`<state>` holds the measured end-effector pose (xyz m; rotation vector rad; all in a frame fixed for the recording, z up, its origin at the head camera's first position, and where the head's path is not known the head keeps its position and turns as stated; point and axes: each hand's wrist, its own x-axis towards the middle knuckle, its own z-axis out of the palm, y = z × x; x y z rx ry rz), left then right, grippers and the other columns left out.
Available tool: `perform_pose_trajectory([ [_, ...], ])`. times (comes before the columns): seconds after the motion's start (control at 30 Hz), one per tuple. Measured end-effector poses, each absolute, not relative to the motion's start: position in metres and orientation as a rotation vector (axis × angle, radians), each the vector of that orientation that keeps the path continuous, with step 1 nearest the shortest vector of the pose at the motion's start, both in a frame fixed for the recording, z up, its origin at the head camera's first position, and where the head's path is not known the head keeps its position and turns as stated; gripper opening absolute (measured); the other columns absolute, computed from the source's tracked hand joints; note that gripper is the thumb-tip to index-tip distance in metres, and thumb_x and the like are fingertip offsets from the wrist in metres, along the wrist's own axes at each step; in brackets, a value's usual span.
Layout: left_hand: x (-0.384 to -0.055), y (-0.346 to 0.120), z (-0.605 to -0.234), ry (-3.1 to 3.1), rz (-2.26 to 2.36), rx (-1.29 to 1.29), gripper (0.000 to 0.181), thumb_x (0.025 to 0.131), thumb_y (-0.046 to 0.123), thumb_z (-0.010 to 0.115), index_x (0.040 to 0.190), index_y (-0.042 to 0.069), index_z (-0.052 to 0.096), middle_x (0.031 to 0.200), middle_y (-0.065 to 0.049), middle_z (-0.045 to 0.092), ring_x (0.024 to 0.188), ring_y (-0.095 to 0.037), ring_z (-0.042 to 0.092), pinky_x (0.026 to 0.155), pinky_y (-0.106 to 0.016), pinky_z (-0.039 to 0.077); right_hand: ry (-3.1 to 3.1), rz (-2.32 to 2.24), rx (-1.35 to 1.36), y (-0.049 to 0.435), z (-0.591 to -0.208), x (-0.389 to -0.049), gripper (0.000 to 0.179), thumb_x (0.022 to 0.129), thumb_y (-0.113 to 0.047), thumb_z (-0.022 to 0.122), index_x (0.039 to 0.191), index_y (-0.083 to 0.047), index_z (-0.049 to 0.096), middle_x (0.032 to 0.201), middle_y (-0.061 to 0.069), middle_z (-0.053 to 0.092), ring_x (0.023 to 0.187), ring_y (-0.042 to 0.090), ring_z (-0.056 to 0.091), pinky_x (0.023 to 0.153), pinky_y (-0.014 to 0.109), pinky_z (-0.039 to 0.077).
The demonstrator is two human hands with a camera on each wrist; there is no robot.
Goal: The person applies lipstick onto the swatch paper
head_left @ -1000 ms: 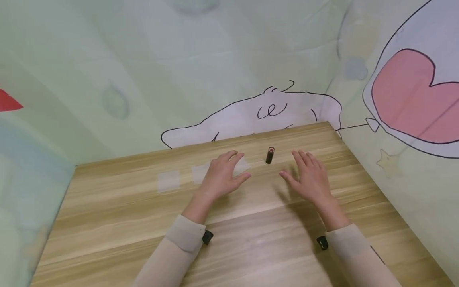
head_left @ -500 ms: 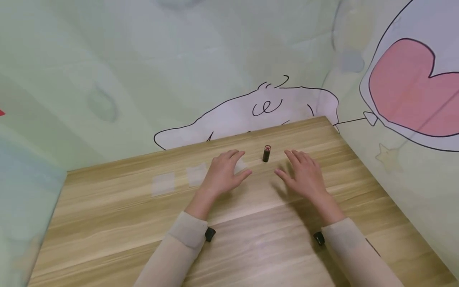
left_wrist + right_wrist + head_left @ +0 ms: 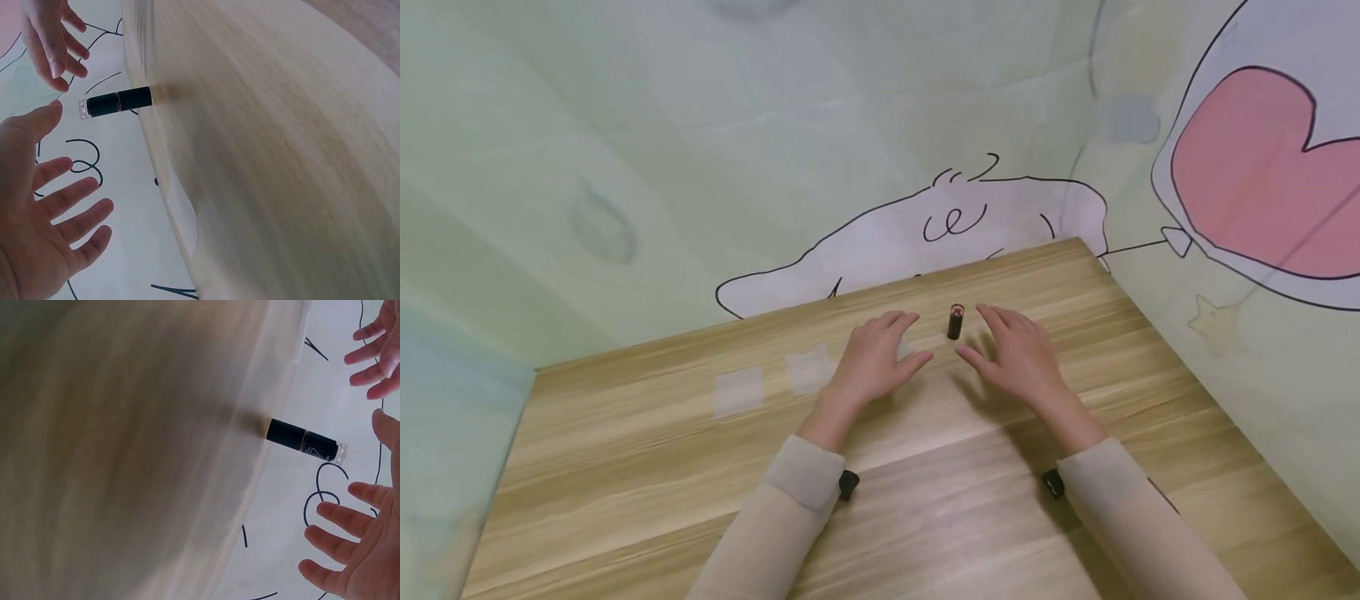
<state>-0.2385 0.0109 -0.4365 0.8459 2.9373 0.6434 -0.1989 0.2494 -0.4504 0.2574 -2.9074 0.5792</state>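
A black lipstick tube (image 3: 955, 322) with a clear top stands upright on the wooden table, between and slightly beyond the two hands. In the left wrist view the tube (image 3: 119, 102) shows a thin band round its middle. My left hand (image 3: 874, 358) hovers left of it, fingers spread and nothing in them. On the other side my right hand (image 3: 1018, 354) is closer, its fingertips and thumb just right of the tube. Both palms face inward. The right wrist view shows pale lettering on the tube (image 3: 303, 440).
Translucent square patches (image 3: 739, 391) lie on the table (image 3: 625, 467) to the left, one partly behind the left hand. A cloth backdrop (image 3: 775, 183) with cartoon drawings rises along the back and right table edges. Black wrist cameras (image 3: 848, 484) sit at the sleeve cuffs.
My right hand has moved left, nearer to the tube. My left hand has shifted slightly right. The head view has turned a little; the tube stands in the same place.
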Motion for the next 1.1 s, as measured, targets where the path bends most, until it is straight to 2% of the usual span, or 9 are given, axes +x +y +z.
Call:
perform_pose_trajectory([
  [0.37, -0.246, 0.019, -0.438, 2.942, 0.556, 0.844, 0.066, 0.096, 0.051, 0.065, 0.148, 0.012, 0.051, 0.147, -0.012, 0.053, 0.134, -0.031, 0.051, 0.108, -0.053, 0.041, -2.961, 0.572, 0.221, 0.249, -0.446, -0.206, 0.077, 0.094, -0.054, 0.065, 0.150, -0.007, 0.045, 0.146, 0.023, 0.051, 0.134, 0.044, 0.047, 0.108, 0.065, 0.035],
  [0.6, -0.252, 0.023, -0.441, 2.946, 0.520, 0.851, 0.065, 0.097, 0.050, 0.065, 0.147, 0.010, 0.051, 0.146, -0.012, 0.055, 0.132, -0.031, 0.052, 0.106, -0.052, 0.043, -2.974, 0.569, 0.234, 0.248, -0.445, -0.212, 0.076, 0.094, -0.054, 0.066, 0.149, -0.005, 0.046, 0.142, 0.024, 0.054, 0.128, 0.046, 0.052, 0.104, 0.064, 0.040],
  [1.1, -0.263, 0.036, -0.446, 2.897, 0.553, 0.844, 0.066, 0.098, 0.050, 0.063, 0.148, 0.010, 0.050, 0.148, -0.011, 0.053, 0.135, -0.031, 0.050, 0.111, -0.051, 0.039, -3.050, 0.574, 0.198, 0.250, -0.453, -0.224, 0.077, 0.095, -0.055, 0.064, 0.150, -0.005, 0.045, 0.142, 0.026, 0.054, 0.126, 0.047, 0.053, 0.104, 0.064, 0.040],
])
